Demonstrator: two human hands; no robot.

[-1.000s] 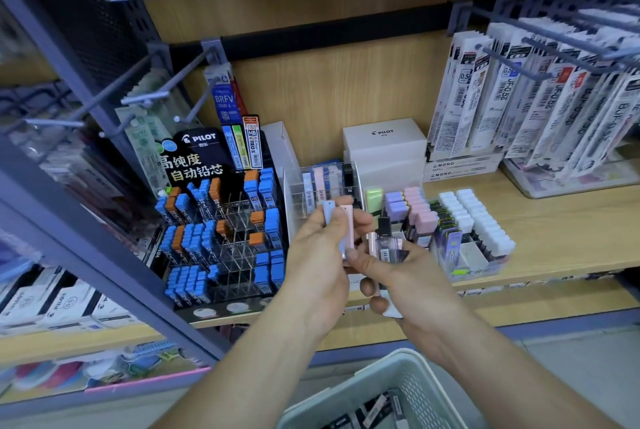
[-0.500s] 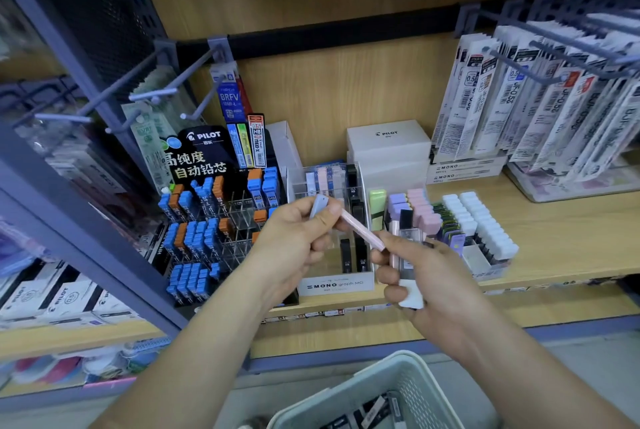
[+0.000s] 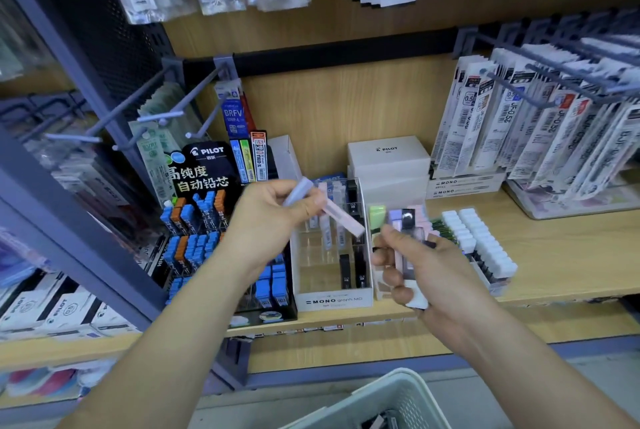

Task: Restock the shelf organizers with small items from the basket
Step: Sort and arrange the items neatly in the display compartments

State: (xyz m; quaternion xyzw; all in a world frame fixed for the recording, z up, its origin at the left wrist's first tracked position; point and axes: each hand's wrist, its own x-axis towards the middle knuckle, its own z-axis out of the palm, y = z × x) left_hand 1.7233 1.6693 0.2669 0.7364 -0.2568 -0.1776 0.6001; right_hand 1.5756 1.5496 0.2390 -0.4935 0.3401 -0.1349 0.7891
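Observation:
My left hand (image 3: 273,221) grips two slim lead cases in front of the shelf, a lavender one (image 3: 298,190) and a pink one (image 3: 343,217) that slants down to the right. My right hand (image 3: 426,266) holds a bunch of several lead cases (image 3: 408,248), pink, black and white, upright in its fist. Between and behind the hands stands the clear MONO organizer (image 3: 332,300) with a few cases in its slots. A second organizer (image 3: 485,255) of pastel and white cases stands to the right. The white basket (image 3: 388,401) is at the bottom edge.
A black Pilot lead display (image 3: 207,241) with blue and orange cases stands on the left. White Pilot boxes (image 3: 388,158) sit at the back. Refill packs hang on hooks (image 3: 540,117) at the right and above. A grey upright (image 3: 79,241) crosses the left side.
My hands have drawn apart. The left hand moved left and up with the lavender and pink cases, tilting the pink one. The right hand stays by the pastel organizer with its bunch.

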